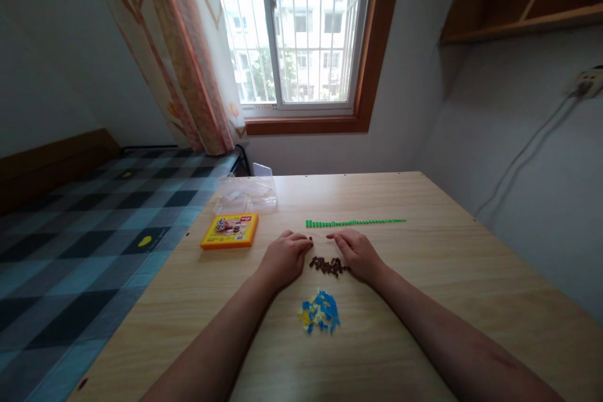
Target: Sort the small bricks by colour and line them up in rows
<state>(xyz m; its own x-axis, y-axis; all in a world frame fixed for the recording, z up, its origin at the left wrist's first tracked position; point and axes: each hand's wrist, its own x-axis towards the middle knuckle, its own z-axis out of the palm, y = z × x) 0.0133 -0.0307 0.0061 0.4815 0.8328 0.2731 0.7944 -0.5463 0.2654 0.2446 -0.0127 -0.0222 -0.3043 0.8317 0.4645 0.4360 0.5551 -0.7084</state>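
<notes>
Clock face centred on the brown pile (pixel 325 264), 12 o'clock toward the window (pixel 313 31).

Left hand (pixel 282 257): 9 o'clock, resting on the table (pixel 424 301), fingers gathered. Tips are at a single brown piece (pixel 310 239), near 11 o'clock and apart from the pile. Pinch or mere touch: cannot tell at this size.

Right hand (pixel 358 255): between 2 and 3 o'clock, beside the pile's edge. Index finger reaches toward 9 o'clock, the others curled. Nothing visible at its tip; cannot tell whether thumb and finger are pressed together or spread.

Green row (pixel 355 223): beyond the hands, running from 11 to 2 o'clock, pieces lined up, larger at the left end. Blue and yellow pile (pixel 323 313): 6 o'clock, loose. Orange box (pixel 230 230): about 10 o'clock; clear plastic trays (pixel 247 193) just beyond it.

Judgement: sorting by colour and lining up. Green appears laid out; brown seems just begun, with one piece set apart; blue and yellow look unarranged. Next move calls for squaring that lone piece, then a light fingertip pick of one brown piece, without scattering the pile or nudging the green row.
</notes>
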